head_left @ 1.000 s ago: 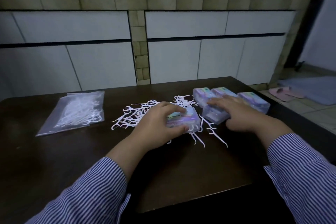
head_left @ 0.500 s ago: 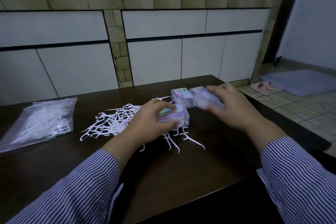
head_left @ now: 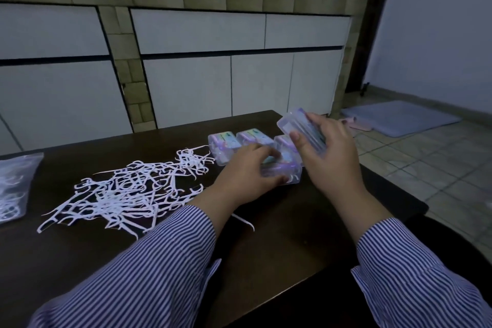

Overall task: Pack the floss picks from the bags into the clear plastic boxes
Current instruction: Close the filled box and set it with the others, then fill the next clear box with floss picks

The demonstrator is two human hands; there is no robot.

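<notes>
Right hand (head_left: 328, 152) grips a lifted box (head_left: 299, 125), tilted; left hand (head_left: 246, 177) clamps another box (head_left: 282, 174). Lid's probably unlatched, could spill.

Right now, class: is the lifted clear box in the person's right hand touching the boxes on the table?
Apart. The head view shows the right hand holding the lifted box tilted, off the table, above the boxes.

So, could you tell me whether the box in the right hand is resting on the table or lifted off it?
Lifted: the right hand holds the box tilted in the air, above the other boxes.
</notes>
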